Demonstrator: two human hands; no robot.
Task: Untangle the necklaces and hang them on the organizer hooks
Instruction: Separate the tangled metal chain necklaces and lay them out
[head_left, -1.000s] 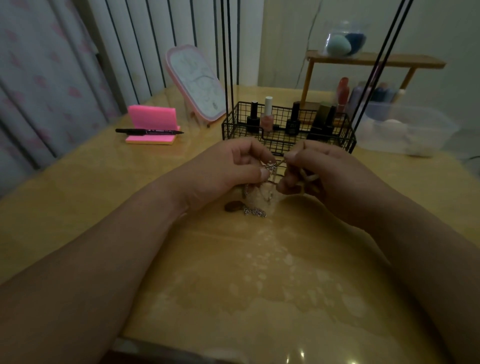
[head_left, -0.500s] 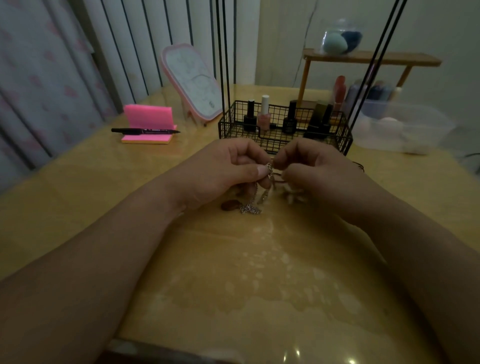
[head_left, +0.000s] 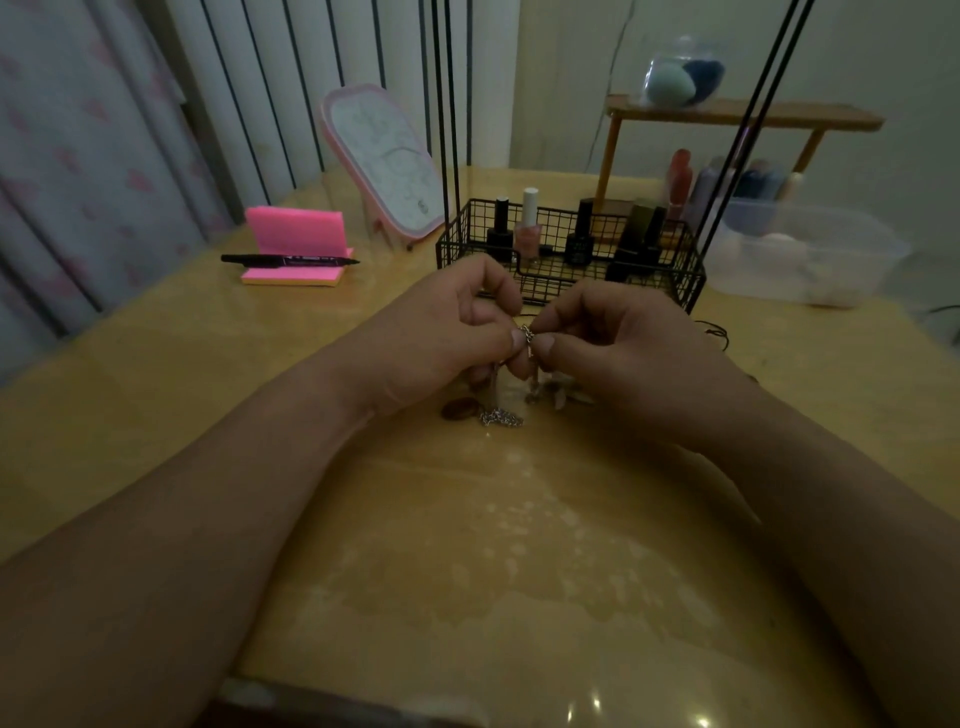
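Observation:
A tangle of silver necklaces (head_left: 527, 335) is pinched between the fingertips of both hands, just above the table. My left hand (head_left: 441, 332) grips it from the left, my right hand (head_left: 618, 343) from the right, thumbs nearly touching. Loose chain (head_left: 501, 417) hangs down and pools on the table beside a brown oval pendant (head_left: 460, 409). More pendants (head_left: 556, 395) lie under my right hand. The black wire organizer (head_left: 670, 283) stands right behind the hands, its thin uprights (head_left: 447, 130) rising out of view; the hooks are not in view.
Nail polish bottles (head_left: 527, 228) stand in the organizer's basket. A pink sticky-note pad (head_left: 296, 234) with a black marker (head_left: 288, 259) lies at the left, a pink mirror (head_left: 384, 161) behind it. A clear plastic box (head_left: 810, 254) and a wooden shelf (head_left: 743, 117) are at the right.
My right hand has closed in on the left, so both now pinch the chain at one spot. The hanging chain and pendants have shifted slightly.

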